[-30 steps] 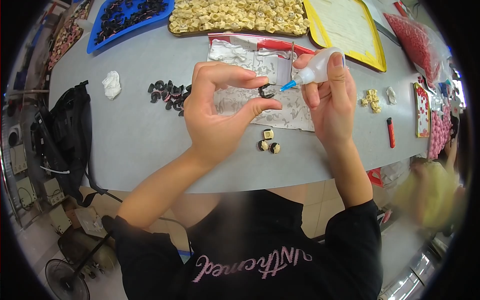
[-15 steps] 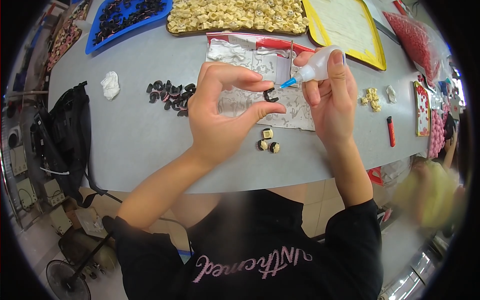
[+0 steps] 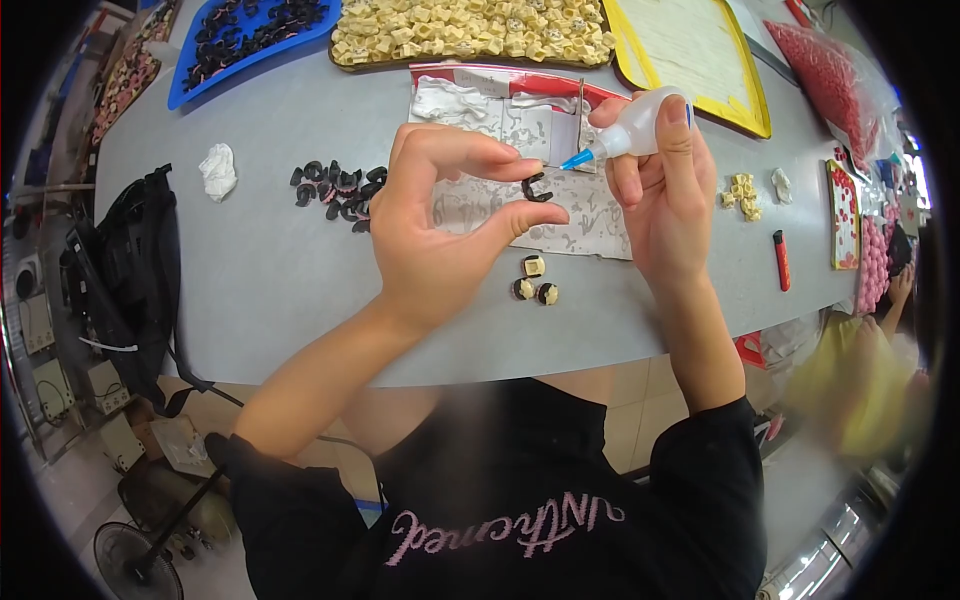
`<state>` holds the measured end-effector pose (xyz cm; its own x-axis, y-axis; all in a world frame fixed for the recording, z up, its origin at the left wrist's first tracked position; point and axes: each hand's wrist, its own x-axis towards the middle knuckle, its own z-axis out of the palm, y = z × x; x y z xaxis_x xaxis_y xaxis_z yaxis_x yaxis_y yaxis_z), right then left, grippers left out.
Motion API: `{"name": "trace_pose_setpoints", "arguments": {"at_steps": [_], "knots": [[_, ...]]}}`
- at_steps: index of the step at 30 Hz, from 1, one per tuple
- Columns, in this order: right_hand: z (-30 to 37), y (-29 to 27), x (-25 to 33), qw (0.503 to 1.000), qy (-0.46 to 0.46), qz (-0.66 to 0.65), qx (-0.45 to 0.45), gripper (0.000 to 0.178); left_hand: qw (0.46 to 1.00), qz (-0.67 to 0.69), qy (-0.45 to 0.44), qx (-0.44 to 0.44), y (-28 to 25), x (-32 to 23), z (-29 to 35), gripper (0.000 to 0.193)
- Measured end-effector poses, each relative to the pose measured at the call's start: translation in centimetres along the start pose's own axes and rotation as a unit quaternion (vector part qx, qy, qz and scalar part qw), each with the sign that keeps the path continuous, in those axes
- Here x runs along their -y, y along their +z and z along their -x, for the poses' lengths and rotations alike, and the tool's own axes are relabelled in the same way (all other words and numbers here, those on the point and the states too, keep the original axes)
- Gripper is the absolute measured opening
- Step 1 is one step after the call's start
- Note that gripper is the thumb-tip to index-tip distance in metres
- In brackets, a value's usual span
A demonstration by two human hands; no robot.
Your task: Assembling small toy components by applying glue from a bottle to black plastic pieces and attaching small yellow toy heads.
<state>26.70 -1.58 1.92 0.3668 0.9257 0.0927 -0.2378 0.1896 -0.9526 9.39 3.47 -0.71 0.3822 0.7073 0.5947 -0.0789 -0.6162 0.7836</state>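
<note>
Between thumb and forefinger, my left hand [image 3: 430,215] pinches a small black C-shaped piece [image 3: 537,188], its open side facing right. My right hand [image 3: 668,185] is closed round a translucent white squeeze bottle [image 3: 640,125] with a blue nozzle [image 3: 578,159]. The nozzle tip points left and down, close to the upper end of the black piece; whether they touch I cannot tell. Below, three joined black-and-cream pieces [image 3: 534,266] lie on the grey table. A loose pile of black curved pieces [image 3: 340,188] lies left of my left hand, partly hidden by it.
At the back are a blue tray [image 3: 186,80] of black pieces, a heap of cream pieces [image 3: 470,35] and a yellow-rimmed tray [image 3: 752,105]. A stained sheet [image 3: 590,235] lies under my hands. To the right are a few cream pieces [image 3: 742,190] and a red lighter-like stick [image 3: 781,262].
My left hand and the black piece have shifted very slightly left. The bottle stays almost in place, its nozzle still by the piece.
</note>
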Motion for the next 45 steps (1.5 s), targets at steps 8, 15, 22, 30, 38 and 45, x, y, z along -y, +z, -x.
{"name": "trace_pose_setpoints", "arguments": {"at_steps": [8,15,22,30,38,45], "knots": [[0.0,-0.3,0.4,0.999,-0.004,-0.036,-0.011,0.038,0.998,0.021,-0.042,-0.039,0.0,-0.4,-0.1,0.045],[-0.1,-1.4,3.1,0.990,-0.075,-0.115,-0.035,0.035,0.994,0.060,-0.079,-0.037,0.0,-0.2,0.0,0.044],[4.3,-3.7,2.6,0.965,-0.142,0.219,0.005,0.027,0.992,0.076,-0.081,-0.059,-0.2,-0.2,0.0,0.043],[5.8,-6.1,1.5,0.820,-0.196,0.517,0.144,0.030,0.994,0.034,-0.084,-0.057,-0.1,-0.5,-0.1,0.042],[6.0,-11.8,4.4,0.750,-0.223,0.623,-0.016,0.023,0.996,0.008,-0.080,-0.038,0.3,-0.2,0.1,0.038],[6.1,-15.1,3.9,0.704,-0.200,0.679,0.061,0.027,0.995,-0.008,-0.092,-0.047,0.1,-0.5,0.2,0.036]]}}
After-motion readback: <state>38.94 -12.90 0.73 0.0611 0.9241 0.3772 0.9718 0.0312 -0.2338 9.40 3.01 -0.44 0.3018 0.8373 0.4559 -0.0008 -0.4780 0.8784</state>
